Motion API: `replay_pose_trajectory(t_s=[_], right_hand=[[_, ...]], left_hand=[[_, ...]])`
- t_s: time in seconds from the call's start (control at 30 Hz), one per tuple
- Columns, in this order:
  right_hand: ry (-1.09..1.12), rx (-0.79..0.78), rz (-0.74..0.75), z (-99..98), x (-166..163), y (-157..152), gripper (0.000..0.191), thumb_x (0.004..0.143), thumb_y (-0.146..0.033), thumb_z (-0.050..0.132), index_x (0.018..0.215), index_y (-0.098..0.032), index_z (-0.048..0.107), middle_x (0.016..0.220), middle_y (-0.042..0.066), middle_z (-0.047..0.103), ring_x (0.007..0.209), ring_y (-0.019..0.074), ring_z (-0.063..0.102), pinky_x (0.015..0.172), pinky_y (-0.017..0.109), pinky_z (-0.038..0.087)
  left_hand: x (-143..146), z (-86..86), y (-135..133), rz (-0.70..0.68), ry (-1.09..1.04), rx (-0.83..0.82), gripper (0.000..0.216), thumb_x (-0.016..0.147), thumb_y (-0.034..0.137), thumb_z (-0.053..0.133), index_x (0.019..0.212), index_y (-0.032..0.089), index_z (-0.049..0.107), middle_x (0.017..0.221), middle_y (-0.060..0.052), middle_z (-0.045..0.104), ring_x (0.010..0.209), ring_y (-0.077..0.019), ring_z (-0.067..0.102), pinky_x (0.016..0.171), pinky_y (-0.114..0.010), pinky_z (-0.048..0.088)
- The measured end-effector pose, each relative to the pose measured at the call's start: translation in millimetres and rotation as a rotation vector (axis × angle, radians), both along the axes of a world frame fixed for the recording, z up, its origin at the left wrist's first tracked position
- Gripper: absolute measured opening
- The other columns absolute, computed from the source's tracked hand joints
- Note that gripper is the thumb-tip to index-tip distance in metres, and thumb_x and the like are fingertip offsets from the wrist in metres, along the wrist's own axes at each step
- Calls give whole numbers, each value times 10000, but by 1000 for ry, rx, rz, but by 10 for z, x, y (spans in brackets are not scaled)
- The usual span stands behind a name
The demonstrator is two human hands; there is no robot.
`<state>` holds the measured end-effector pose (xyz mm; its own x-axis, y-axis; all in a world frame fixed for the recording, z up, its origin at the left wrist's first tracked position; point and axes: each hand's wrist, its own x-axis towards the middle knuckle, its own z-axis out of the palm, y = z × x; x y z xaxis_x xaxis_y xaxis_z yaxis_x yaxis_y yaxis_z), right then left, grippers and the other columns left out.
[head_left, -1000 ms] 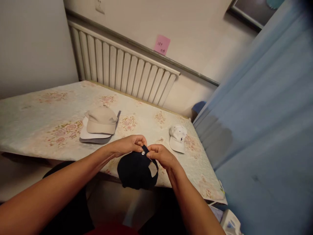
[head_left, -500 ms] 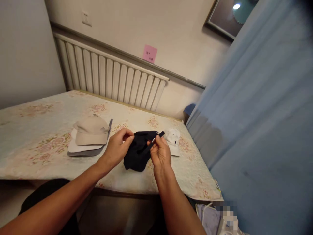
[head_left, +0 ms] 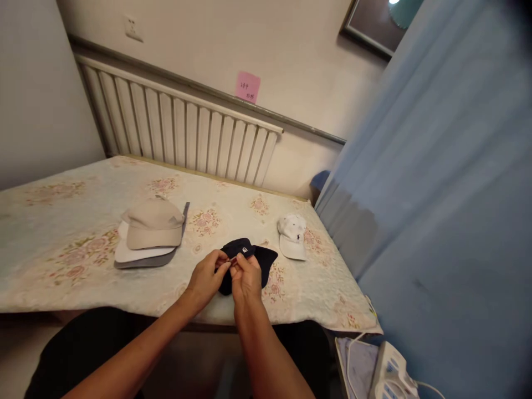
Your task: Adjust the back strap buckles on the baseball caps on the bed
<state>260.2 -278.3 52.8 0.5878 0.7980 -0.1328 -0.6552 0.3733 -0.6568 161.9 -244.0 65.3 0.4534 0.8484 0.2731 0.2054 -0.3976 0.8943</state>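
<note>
A dark navy cap lies near the front of the bed, its brim pointing right and a small white emblem facing up. My left hand pinches the cap's left side with thumb and fingertips. Close beside it, my right hand grips the same cap near the emblem, with a thin reddish strip showing between the two hands. The fingers partly hide the cap's edge and strap. Off to the right sits a small white cap with a dark logo. A beige cap tops a stack on the left.
Beneath the beige cap are a white cap and a grey one. Floral fabric covers the bed. A radiator runs along the wall, and a blue curtain hangs at the right. A white corded device stands low right.
My right hand has moved left, and both hands are now closer together and lower. The navy cap has turned, its brim now pointing right and its emblem visible. The white cap is uncovered.
</note>
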Motion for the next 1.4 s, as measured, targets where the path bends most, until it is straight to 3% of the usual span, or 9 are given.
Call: replay_pose_trajectory(t_s=[0.1,0.3,0.5,0.67,0.93,1.07,1.2,1.27,1.4], right_hand=[[-58,-23,1,-19,-55,-3,237,582,-196,748,776,-186,613,689,-16,621,630,120,579,660,266,510],[-114,-76,39,-82,-174,-5,200,587,-239,752,675,-192,579,610,-29,578,576,115,542,588,248,488],[-9,-88,123,-104,-151,10,234,660,-335,754,709,-187,579,642,-18,600,597,120,580,622,255,511],[197,-134,213,-105,-28,50,376,819,-546,564,908,-185,619,844,65,699,741,181,661,645,303,532],[272,-76,296,-83,104,-1,72,797,-224,627,830,-161,612,690,12,688,608,126,634,508,214,469],[186,39,228,-47,102,-38,147,709,-147,702,799,-174,589,714,-8,690,612,111,635,483,185,446],[118,48,114,-41,46,-7,205,665,-145,728,788,-188,570,727,-16,687,646,117,650,524,198,480],[87,41,70,-69,-5,26,214,653,-150,730,762,-194,551,709,-27,670,657,116,651,564,206,500],[39,16,38,-154,-129,89,254,635,-164,736,709,-202,496,656,-49,625,650,114,644,648,231,532]], left_hand=[[-7,-63,-48,52,-43,-88,170,757,360,594,777,232,484,739,13,588,702,-184,588,690,-303,458],[-3,-245,-78,179,-54,-40,190,729,344,621,841,233,515,806,1,582,723,-178,571,721,-305,452],[-20,-305,-23,133,-51,-238,204,746,358,602,846,229,480,677,43,529,625,-146,530,601,-258,411],[-61,-336,-26,3,-143,-307,175,754,322,587,830,217,468,649,54,506,595,-124,499,574,-239,380],[-156,-325,26,-72,-245,-264,130,739,263,587,821,206,504,672,54,503,620,-118,492,594,-238,389],[-148,-265,115,-16,-198,-142,99,761,270,574,815,203,524,691,32,526,638,-140,508,610,-268,412],[-99,-213,112,204,-28,309,44,804,237,567,813,196,556,802,-28,566,794,-198,531,766,-352,435],[-71,-218,80,204,17,477,53,841,222,543,878,190,565,860,-47,569,857,-211,528,808,-363,437],[-46,-279,62,128,12,549,108,881,189,499,981,189,542,920,-52,539,872,-193,529,788,-328,457]])
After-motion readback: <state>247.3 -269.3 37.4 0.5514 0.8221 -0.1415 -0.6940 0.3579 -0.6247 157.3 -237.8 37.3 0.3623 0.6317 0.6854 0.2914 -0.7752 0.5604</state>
